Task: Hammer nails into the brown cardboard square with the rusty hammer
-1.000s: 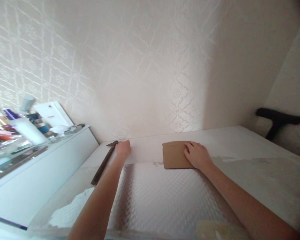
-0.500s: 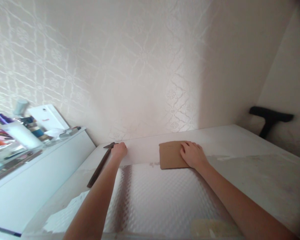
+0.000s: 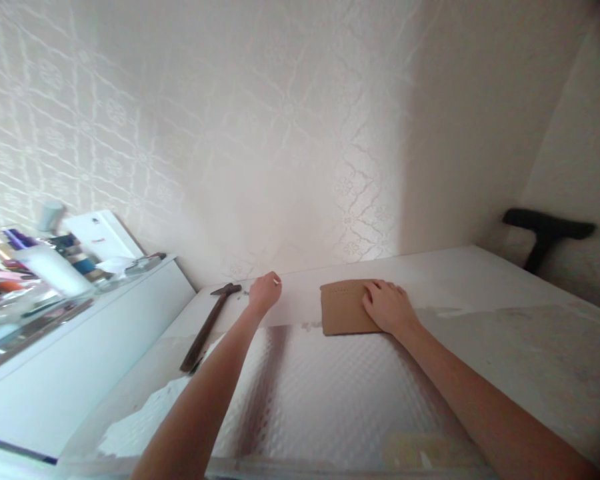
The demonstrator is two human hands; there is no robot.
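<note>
My right hand (image 3: 387, 307) rests on the right part of a brown cardboard piece (image 3: 345, 310), fingers over its top, steadying it on the white surface. Along the cardboard's upper edge runs a row of small marks. My left hand (image 3: 266, 292) is raised slightly left of the cardboard, fingers closed in a pinch; a tiny pale glint shows at the fingertips, too small to name. Left of that hand lies a hammer (image 3: 205, 330) with a dark head and wooden handle. A few tiny dark bits (image 3: 241, 295) lie between hammer head and hand.
Bubble-textured transparent sheeting (image 3: 325, 393) covers the front of the tabletop (image 3: 445, 267). At left, a white cabinet (image 3: 105, 333) carries bottles and a white box (image 3: 103, 235). The patterned wall (image 3: 280, 167) rises behind. A black T-shaped handle (image 3: 547, 227) stands at right.
My left hand has moved right, away from the hammer head, uncovering the small dark bits. My right hand stays on the cardboard. The view has shifted slightly.
</note>
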